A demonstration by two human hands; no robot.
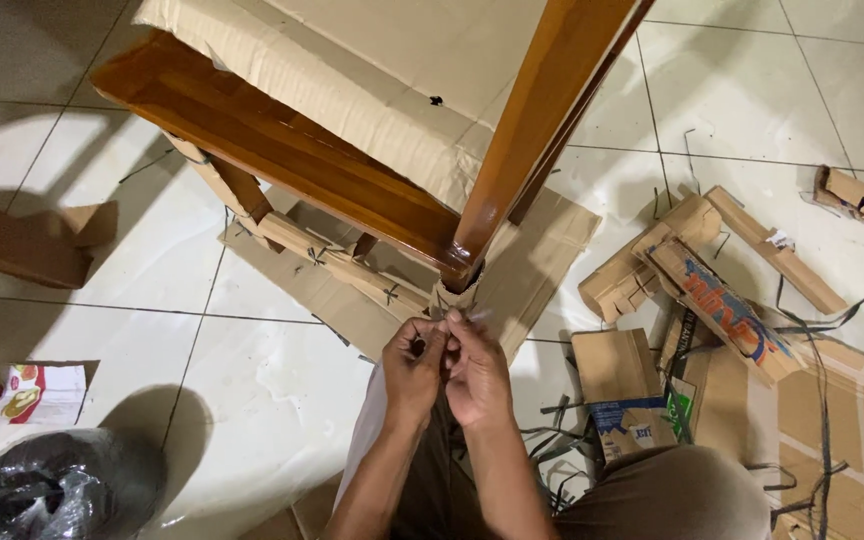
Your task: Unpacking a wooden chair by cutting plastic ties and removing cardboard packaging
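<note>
- Head view is looking straight down at a person sitting on a white tiled floor (252,420), working on a wooden chair (252,125) that's partly wrapped in cardboard.
- Both hands are coming together right at the bottom end of one chair leg (527,130), where a cardboard sleeve (449,298) is wrapping the foot of it.
- The left hand (414,370) is curling its fingers in, pinching something small at that wrapping. The right hand (477,375) is doing the same, fingertips pressed together on what's looking like a thin strip or a bit of tape. I can't tell which.
- The key relation: the leg's end is sitting just ahead of the fingertips, touching or nearly so. The leg's long axis is running away from the hands, up and to the right in the picture. Both hands are about equally near; the left one is maybe a touch lower.
- Counting: two hands and one chair, with one leg fully in view and a second, cardboard-wrapped one (222,180) peeking out further left.
- A flat cardboard sheet (542,250) is lying under the leg.
- Off to the right, roughly five or six torn cardboard pieces (722,300) are lying around with loose dark straps (822,400).
- Bottom left, one black plastic bag (57,490) is sitting there, with a small printed packet (40,392) just above it.
</note>
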